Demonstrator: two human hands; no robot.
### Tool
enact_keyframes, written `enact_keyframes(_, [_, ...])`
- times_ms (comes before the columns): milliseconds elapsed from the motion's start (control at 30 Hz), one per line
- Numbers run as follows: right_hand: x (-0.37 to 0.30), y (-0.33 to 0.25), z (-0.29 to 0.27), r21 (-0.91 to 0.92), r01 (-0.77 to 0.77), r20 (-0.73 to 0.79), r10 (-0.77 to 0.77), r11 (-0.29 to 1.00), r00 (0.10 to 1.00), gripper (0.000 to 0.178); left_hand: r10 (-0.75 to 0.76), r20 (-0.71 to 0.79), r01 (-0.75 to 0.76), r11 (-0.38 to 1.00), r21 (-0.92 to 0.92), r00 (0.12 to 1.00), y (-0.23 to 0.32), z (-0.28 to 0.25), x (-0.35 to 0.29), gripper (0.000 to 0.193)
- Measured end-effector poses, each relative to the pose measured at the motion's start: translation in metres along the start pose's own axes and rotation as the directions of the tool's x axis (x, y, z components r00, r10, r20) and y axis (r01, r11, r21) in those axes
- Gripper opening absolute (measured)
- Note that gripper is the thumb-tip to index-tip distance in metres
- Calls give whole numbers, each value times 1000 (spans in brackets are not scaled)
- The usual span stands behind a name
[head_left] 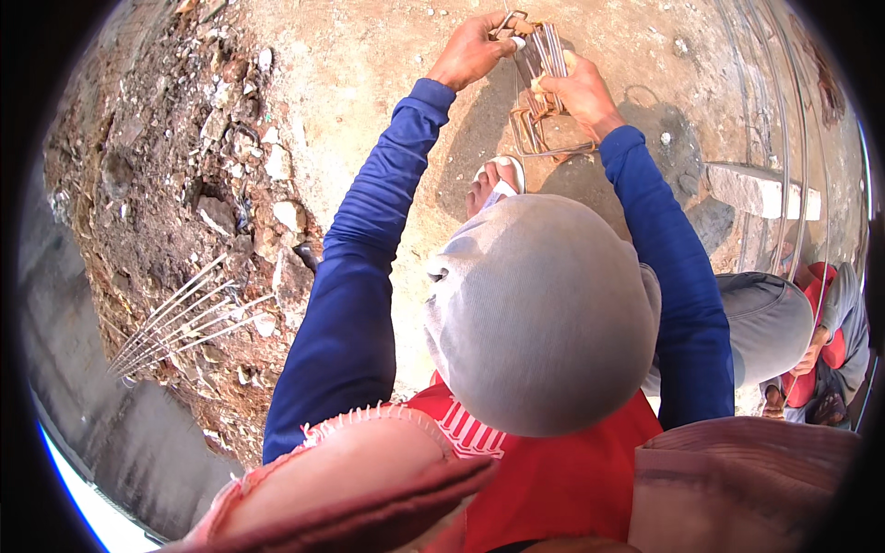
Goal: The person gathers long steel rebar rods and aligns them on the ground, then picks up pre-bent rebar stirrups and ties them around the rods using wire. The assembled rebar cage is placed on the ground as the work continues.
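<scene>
My left hand is closed on a bent steel stirrup at the top of the view. Just right of it, my right hand grips a bundle of thin steel stirrups, its thumb and fingers closed around the rods. The bundle's lower end shows squared, rusty loops close to the ground. Blue sleeves cover both my arms. Between the arms rises my bent knee in grey cloth, and my sandalled foot is on the sandy ground below the bundle.
Broken stones and rubble spread along the left, with several thin rods sticking out. Long steel bars run down the right side beside a pale block. Another person sits or crouches at the far right.
</scene>
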State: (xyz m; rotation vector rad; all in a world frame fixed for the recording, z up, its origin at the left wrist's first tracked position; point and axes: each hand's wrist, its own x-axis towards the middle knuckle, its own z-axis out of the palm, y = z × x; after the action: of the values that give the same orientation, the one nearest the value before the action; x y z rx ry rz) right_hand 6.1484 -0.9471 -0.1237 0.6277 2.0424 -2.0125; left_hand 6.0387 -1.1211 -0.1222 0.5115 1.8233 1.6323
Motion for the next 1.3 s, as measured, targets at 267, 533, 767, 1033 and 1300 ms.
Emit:
enact_keyframes(267, [-5,-8,-6,104,-45,22,43,994,999,33,40,-60,-26,975,220,997,-15,0,9,32])
enact_keyframes(533, [-5,-12,-13,197,-78,3,79,977,997,32,-85,220,-23,894,447,972,-1,-21,8,28])
enact_keyframes(767, [-2,-17,-19,37,-102,-148,107,994,983,30,-165,275,-2,854,521,947,-6,-36,-8,26])
enact_keyframes(1033, [1,-10,-29,333,-149,-208,227,931,952,27,-371,83,379,918,-114,925,2,-50,-50,19])
enact_keyframes(1300, [4,-3,0,354,-143,-140,204,924,969,21,-412,-19,366,830,-420,911,-2,31,-45,22])
